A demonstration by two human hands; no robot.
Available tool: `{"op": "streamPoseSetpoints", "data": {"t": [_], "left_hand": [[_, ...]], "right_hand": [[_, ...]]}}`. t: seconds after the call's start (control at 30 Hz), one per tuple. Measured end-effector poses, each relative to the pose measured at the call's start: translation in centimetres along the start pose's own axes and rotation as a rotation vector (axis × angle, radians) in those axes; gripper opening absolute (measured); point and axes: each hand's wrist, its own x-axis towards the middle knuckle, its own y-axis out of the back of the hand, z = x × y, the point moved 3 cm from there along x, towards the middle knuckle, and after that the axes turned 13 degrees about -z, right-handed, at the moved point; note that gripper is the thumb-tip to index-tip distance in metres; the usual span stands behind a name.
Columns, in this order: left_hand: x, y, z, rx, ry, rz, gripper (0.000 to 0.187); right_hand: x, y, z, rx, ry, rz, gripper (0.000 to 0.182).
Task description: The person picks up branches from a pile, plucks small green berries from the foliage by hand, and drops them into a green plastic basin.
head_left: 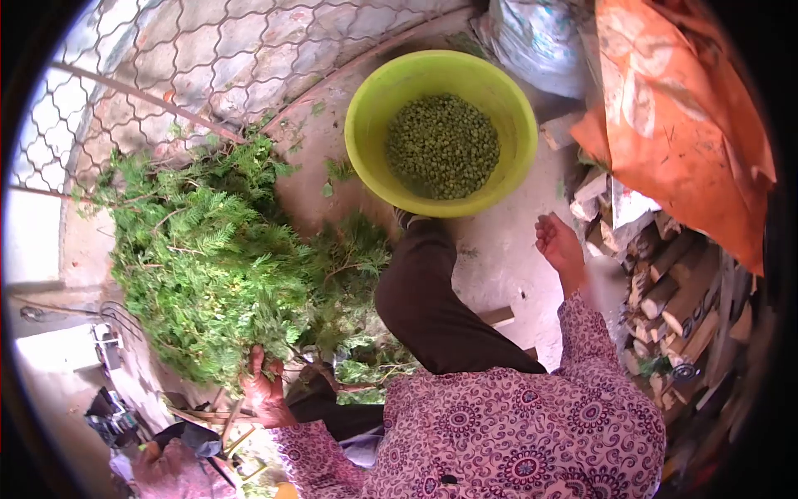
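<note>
My left hand [264, 391] is at the lower edge of a big heap of leafy green conifer branches [216, 266], fingers stretched out and apart against the foliage. Raised over the floor on the other side is my right hand [559, 245], its fingers curled in; whatever they may hold is too small to make out. A yellow-green plastic basin [359, 150] stands beyond my outstretched leg. Small round green pods [445, 145] cover its bottom. Neither hand touches the basin.
Split firewood [665, 291] is stacked at the right beneath an orange tarp [673, 125]. A whitish sack [540, 46] stands behind the basin. Wire mesh [199, 58] bounds the far left. A short wood block [497, 317] lies beside my leg [424, 291].
</note>
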Motion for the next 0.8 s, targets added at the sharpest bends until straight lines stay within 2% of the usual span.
{"op": "streamPoseSetpoints", "data": {"t": [0.2,0.33,0.43,0.47,0.53,0.57,0.6,0.67,0.7,0.8], "left_hand": [[4.6,1.3,0.0,-0.018,-0.034,-0.022,0.021],[6.3,2.2,-0.7,-0.197,-0.019,0.003,0.027],[7.1,2.7,-0.5,-0.175,-0.047,-0.092,0.032],[7.9,3.9,-1.2,-0.046,-0.152,-0.190,0.033],[8.2,3.0,-0.1,-0.169,-0.131,-0.266,0.032],[7.8,1.8,0.9,-0.103,-0.230,-0.322,0.024],[8.1,2.0,1.0,-0.116,-0.188,-0.240,0.021],[7.6,1.5,1.7,-0.158,-0.147,-0.249,0.020],[7.5,1.4,1.8,-0.192,-0.114,-0.151,0.019],[8.3,3.0,0.7,-0.095,-0.148,-0.161,0.037]], "right_hand": [[-0.2,-2.1,-1.5,-0.094,0.006,0.010,0.022],[0.0,-3.8,-2.3,-0.060,0.018,-0.032,0.027],[-0.1,-5.6,-2.4,-0.132,0.037,-0.020,0.027],[0.0,-6.1,-2.5,-0.151,0.047,-0.053,0.027],[0.0,-7.3,-2.6,-0.178,0.058,-0.085,0.027],[-0.2,-8.1,-2.7,-0.180,0.080,-0.088,0.027],[-0.4,-8.8,-2.9,-0.181,0.102,-0.091,0.027],[-0.6,-9.6,-3.2,-0.219,0.099,-0.125,0.026],[-0.7,-10.3,-3.4,-0.255,0.102,-0.150,0.026],[-0.8,-12.6,-4.4,-0.306,0.121,-0.149,0.026]]}}
